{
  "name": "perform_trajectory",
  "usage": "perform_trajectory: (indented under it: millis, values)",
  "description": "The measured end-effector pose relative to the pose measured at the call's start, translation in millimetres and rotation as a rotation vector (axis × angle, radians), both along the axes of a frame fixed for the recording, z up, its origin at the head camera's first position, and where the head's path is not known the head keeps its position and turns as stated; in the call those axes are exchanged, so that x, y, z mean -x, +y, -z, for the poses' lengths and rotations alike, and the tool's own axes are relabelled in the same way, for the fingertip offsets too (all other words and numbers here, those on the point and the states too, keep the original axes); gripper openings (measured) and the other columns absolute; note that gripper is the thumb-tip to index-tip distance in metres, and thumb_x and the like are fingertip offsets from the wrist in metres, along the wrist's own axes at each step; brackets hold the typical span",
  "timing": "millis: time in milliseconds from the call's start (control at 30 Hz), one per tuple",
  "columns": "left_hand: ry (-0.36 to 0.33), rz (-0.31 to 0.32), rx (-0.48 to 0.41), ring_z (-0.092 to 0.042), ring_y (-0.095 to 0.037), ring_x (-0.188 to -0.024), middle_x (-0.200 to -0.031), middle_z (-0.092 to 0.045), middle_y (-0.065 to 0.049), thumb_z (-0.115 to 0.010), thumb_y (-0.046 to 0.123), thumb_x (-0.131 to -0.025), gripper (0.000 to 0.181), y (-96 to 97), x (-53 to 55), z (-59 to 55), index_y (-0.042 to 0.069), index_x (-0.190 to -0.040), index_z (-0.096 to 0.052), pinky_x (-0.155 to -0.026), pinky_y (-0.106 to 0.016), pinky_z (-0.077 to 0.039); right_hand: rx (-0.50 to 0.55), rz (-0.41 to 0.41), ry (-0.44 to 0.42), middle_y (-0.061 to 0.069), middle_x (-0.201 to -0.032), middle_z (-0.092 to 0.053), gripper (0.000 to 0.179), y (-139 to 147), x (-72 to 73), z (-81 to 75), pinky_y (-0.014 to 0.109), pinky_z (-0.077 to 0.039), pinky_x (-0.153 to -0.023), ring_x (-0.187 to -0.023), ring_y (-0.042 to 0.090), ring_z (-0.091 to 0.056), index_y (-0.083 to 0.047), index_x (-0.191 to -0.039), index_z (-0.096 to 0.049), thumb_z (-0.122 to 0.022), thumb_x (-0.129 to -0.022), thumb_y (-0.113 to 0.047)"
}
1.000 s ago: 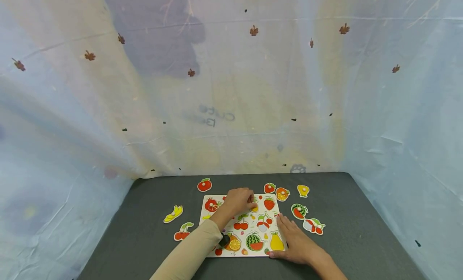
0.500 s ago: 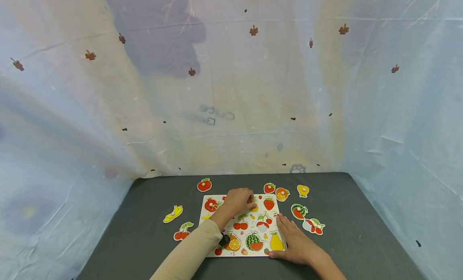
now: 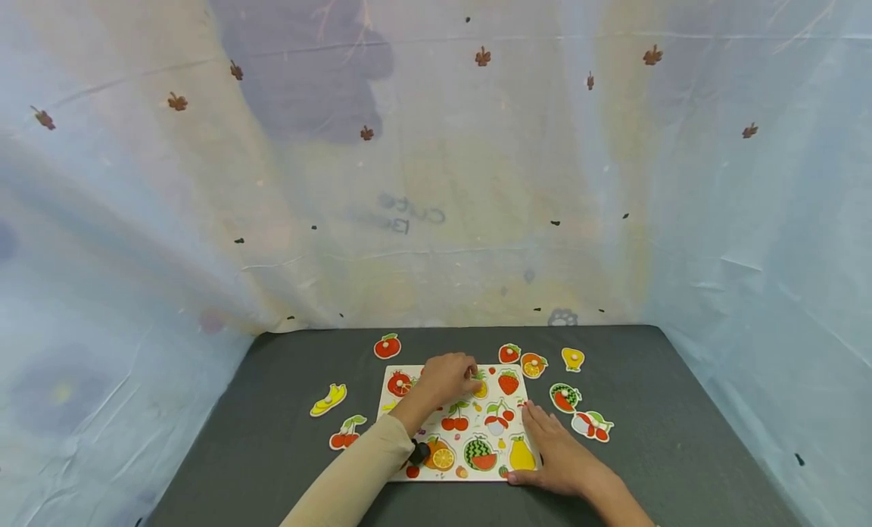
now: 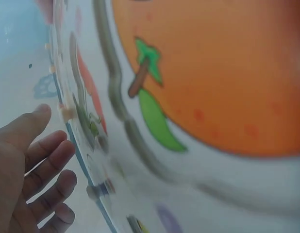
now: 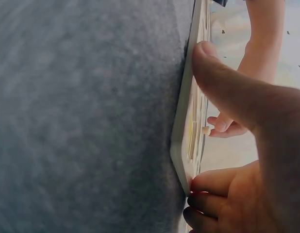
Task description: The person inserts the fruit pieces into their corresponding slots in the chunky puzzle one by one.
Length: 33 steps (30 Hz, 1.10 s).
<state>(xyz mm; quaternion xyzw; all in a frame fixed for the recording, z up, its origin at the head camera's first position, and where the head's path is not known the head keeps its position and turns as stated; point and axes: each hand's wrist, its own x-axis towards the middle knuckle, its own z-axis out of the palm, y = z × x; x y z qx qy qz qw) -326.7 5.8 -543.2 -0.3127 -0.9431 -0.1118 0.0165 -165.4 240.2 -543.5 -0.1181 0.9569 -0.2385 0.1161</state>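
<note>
A white fruit puzzle board (image 3: 446, 475) lies flat on the dark tabletop, with printed fruits and some fitted pieces. My left hand (image 3: 444, 381) reaches across its upper middle, fingertips beside the pineapple (image 3: 481, 388). In the left wrist view, that hand's thumb and loosely bent fingers are apart, with a small knob (image 4: 66, 112) just beyond the thumb tip. My right hand (image 3: 562, 455) rests at the board's lower right corner. Its thumb lies on the front edge and its fairly straight fingers touch the right edge. My left forearm hides part of the board's left side.
Loose knobbed fruit pieces surround the board: bananas (image 3: 329, 400) and cherries (image 3: 346, 433) at left, a tomato-like piece (image 3: 387, 347) behind, a strawberry (image 3: 509, 353), orange (image 3: 533, 365), pear (image 3: 572, 359) and watermelon (image 3: 565, 397) at right. A patterned curtain (image 3: 436, 171) encloses the table.
Both hands and the pieces keep their places on the table. The head view has shifted very slightly.
</note>
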Motion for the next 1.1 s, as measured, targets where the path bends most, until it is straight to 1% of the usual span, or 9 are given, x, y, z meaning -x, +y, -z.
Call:
perform_trajectory:
  millis: [200, 333, 400, 500, 667, 767, 900, 1000, 1100]
  values:
    - [0.057, 0.013, 0.001, -0.062, -0.006, -0.081, -0.095, -0.068, 0.011, -0.076, 0.047, -0.1, 0.026, -12.5, -7.8, -4.2, 0.023, -0.111, -0.078, -0.068, -0.024, -0.054, 0.036, -0.028, 0.026, 0.026, -0.173, -0.028, 0.122, 3, 0.1, -5.6, 0.069, -0.022, -0.126, -0.158, 0.048, -0.029, 0.007, -0.164, -0.034, -0.089, -0.08, -0.062]
    - [0.073, 0.03, -0.016, -0.061, -0.008, -0.082, -0.095, -0.068, 0.009, -0.075, 0.046, -0.101, 0.025, -24.1, -12.1, -2.8, 0.023, -0.111, -0.078, -0.071, -0.024, -0.053, 0.064, -0.03, 0.028, 0.028, -0.169, -0.034, 0.109, 5, 2.6, -12.3, 0.072, -0.028, -0.122, -0.155, 0.053, -0.032, 0.008, -0.16, -0.041, -0.088, -0.085, -0.055]
    - [0.064, 0.025, -0.031, -0.062, -0.009, -0.084, -0.095, -0.069, 0.009, -0.076, 0.045, -0.101, 0.025, -31.8, -14.3, -1.6, 0.022, -0.111, -0.078, -0.072, -0.025, -0.054, 0.067, -0.023, 0.017, 0.027, -0.168, -0.037, 0.103, 6, 5.3, -14.9, 0.07, -0.033, -0.121, -0.154, 0.052, -0.035, 0.007, -0.158, -0.045, -0.087, -0.086, -0.053]
    - [0.031, -0.006, -0.055, -0.066, -0.012, -0.09, -0.1, -0.071, 0.008, -0.076, 0.044, -0.101, 0.026, -45.0, -17.5, -2.2, 0.023, -0.115, -0.079, -0.077, -0.029, -0.057, 0.069, -0.009, 0.014, 0.024, -0.164, -0.044, 0.093, 8, 10.0, -17.5, 0.066, -0.04, -0.118, -0.149, 0.047, -0.045, 0.005, -0.155, -0.052, -0.087, -0.088, -0.05]
    - [-0.029, -0.065, -0.094, -0.069, -0.019, -0.108, -0.114, -0.075, 0.006, -0.075, 0.046, -0.102, 0.031, -68.7, -21.9, -5.5, 0.023, -0.123, -0.078, -0.092, -0.042, -0.06, 0.072, -0.008, 0.071, 0.019, -0.152, -0.056, 0.075, 12, 16.3, -19.6, 0.061, -0.049, -0.111, -0.135, 0.039, -0.059, 0.0, -0.147, -0.062, -0.088, -0.09, -0.042]
    - [-0.024, -0.079, -0.108, -0.07, -0.02, -0.111, -0.118, -0.074, 0.005, -0.074, 0.045, -0.102, 0.033, -83.8, -23.0, -4.0, 0.022, -0.126, -0.077, -0.095, -0.045, -0.06, 0.059, -0.002, 0.113, 0.014, -0.144, -0.062, 0.066, 14, 21.1, -18.2, 0.059, -0.051, -0.109, -0.128, 0.035, -0.063, -0.004, -0.14, -0.067, -0.088, -0.09, -0.041]
    - [-0.012, -0.076, -0.138, -0.071, -0.017, -0.102, -0.121, -0.074, 0.002, -0.073, 0.045, -0.103, 0.036, -103.4, -26.8, -0.5, 0.02, -0.129, -0.076, -0.09, -0.042, -0.061, 0.049, -0.006, 0.159, 0.009, -0.136, -0.066, 0.057, 15, 29.8, -14.0, 0.057, -0.053, -0.107, -0.123, 0.031, -0.065, -0.007, -0.134, -0.07, -0.088, -0.091, -0.039]
    - [-0.003, -0.082, -0.135, -0.07, -0.017, -0.102, -0.125, -0.074, -0.001, -0.073, 0.047, -0.102, 0.04, -115.2, -31.6, 0.8, 0.019, -0.131, -0.076, -0.089, -0.042, -0.061, 0.053, -0.013, 0.191, 0.01, -0.132, -0.068, 0.052, 15, 34.9, -14.4, 0.057, -0.053, -0.106, -0.121, 0.032, -0.066, -0.005, -0.132, -0.071, -0.087, -0.092, -0.035]
    - [0.001, -0.097, -0.112, -0.07, -0.02, -0.11, -0.127, -0.074, -0.002, -0.076, 0.048, -0.1, 0.042, -124.5, -37.2, 1.5, 0.018, -0.131, -0.076, -0.095, -0.044, -0.06, 0.046, -0.012, 0.221, 0.013, -0.132, -0.069, 0.05, 15, 38.8, -18.1, 0.058, -0.053, -0.106, -0.122, 0.036, -0.066, -0.003, -0.131, -0.072, -0.086, -0.093, -0.032]
